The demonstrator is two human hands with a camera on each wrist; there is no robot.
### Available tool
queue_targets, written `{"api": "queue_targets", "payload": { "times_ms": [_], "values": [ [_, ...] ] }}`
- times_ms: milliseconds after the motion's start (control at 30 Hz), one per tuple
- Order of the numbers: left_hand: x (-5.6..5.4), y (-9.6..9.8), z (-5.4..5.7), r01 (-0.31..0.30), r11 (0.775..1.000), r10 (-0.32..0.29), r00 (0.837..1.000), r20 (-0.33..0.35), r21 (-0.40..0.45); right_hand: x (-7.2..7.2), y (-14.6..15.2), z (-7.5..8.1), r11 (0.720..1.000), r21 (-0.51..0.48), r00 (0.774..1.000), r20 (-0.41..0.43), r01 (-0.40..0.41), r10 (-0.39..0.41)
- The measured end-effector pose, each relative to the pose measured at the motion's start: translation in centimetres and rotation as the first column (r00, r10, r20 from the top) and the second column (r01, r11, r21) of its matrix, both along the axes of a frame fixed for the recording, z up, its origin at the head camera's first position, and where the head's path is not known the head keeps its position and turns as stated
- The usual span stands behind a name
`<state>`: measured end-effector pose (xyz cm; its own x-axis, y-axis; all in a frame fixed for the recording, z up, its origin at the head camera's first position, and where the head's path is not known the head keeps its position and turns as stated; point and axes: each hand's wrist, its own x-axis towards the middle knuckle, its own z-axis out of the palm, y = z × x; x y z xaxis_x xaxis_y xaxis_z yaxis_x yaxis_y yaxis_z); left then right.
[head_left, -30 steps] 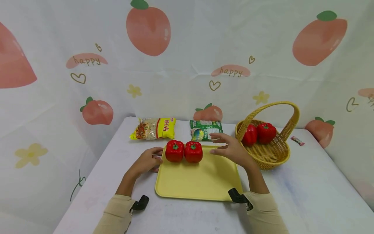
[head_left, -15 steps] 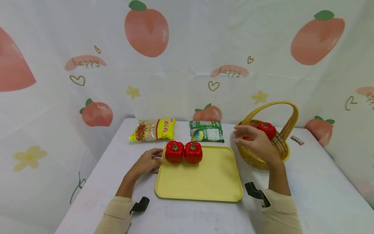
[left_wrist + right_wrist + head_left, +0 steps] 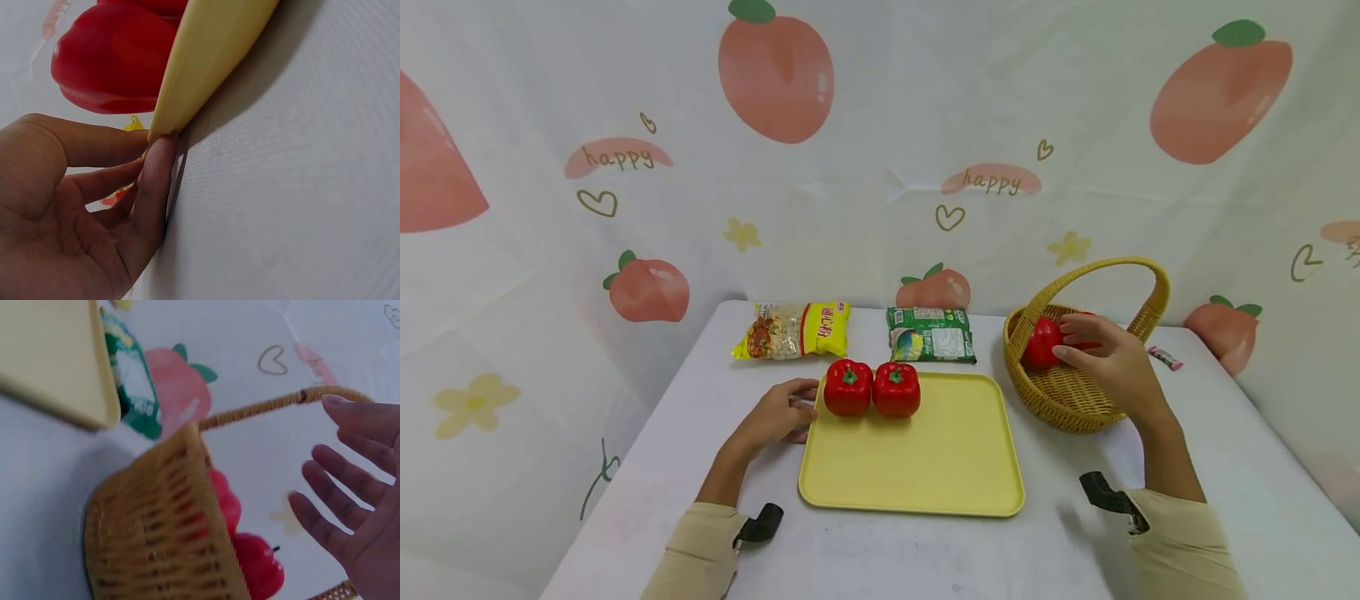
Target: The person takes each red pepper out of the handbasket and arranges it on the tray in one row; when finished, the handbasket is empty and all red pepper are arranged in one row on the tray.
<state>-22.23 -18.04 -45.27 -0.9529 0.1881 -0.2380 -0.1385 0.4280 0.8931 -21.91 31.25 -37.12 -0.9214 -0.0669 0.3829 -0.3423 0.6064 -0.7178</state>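
At the yellow tray's (image 3: 917, 467) left edge, my left hand (image 3: 769, 419) reaches in with its fingertips touching the rim. The left wrist view shows its fingers (image 3: 156, 181) against the tray's side. Two red bell peppers (image 3: 897, 390) stand side by side in the tray's far left corner. My right hand (image 3: 1116, 367) hovers over the wicker basket (image 3: 1067, 417), fingers apart and nothing between them. Inside the basket lie two more red bell peppers; one pepper (image 3: 1042, 343) shows plainly, the other is mostly behind my hand. The right wrist view shows both peppers (image 3: 256, 565).
A yellow food packet (image 3: 793, 331) and a green packet (image 3: 931, 335) lie behind the tray. Right of the basket is a small wrapped candy (image 3: 1165, 358). The basket's tall handle (image 3: 1101, 265) arches up. A printed cloth hangs behind the white table (image 3: 880, 558).
My right hand has moved rightward from above the tray to above the basket, bare throughout. The left hand, tray and peppers have stayed in place.
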Motion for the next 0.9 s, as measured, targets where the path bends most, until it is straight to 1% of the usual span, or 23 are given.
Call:
{"api": "queue_targets", "payload": {
  "times_ms": [133,267,433,533,633,800,900],
  "values": [
    [-0.1,0.0,-0.1,-0.001,1.000,0.001,1.000,-0.005,0.006,-0.3,1.5,-0.1,0.997,0.042,0.998,0.007,0.066,-0.067],
    [-0.1,0.0,-0.2,-0.006,1.000,0.006,1.000,-0.004,0.002,-0.8,2.8,0.0,0.994,0.068,0.995,0.044,0.090,-0.093],
    [0.0,0.0,-0.1,-0.010,1.000,0.010,1.000,-0.004,-0.001,-1.8,4.2,0.3,0.990,0.119,0.991,0.093,0.082,-0.094],
    [0.0,0.0,-0.1,-0.010,1.000,0.010,1.000,-0.005,0.002,-2.5,4.8,0.6,0.984,0.158,0.988,0.109,0.087,-0.105],
    [0.0,0.0,-0.1,-0.015,1.000,0.015,1.000,-0.001,0.001,-3.3,5.1,0.7,0.982,0.174,0.987,0.126,0.077,-0.100],
    [0.0,0.0,-0.1,-0.018,1.000,0.018,1.000,0.000,0.001,-4.5,5.4,0.7,0.985,0.171,0.981,0.187,0.026,-0.058],
    [0.1,0.1,-0.1,-0.015,1.000,0.015,1.000,-0.001,0.008,-5.1,5.6,0.7,0.982,0.188,0.972,0.231,-0.003,-0.041]
  ]
}}
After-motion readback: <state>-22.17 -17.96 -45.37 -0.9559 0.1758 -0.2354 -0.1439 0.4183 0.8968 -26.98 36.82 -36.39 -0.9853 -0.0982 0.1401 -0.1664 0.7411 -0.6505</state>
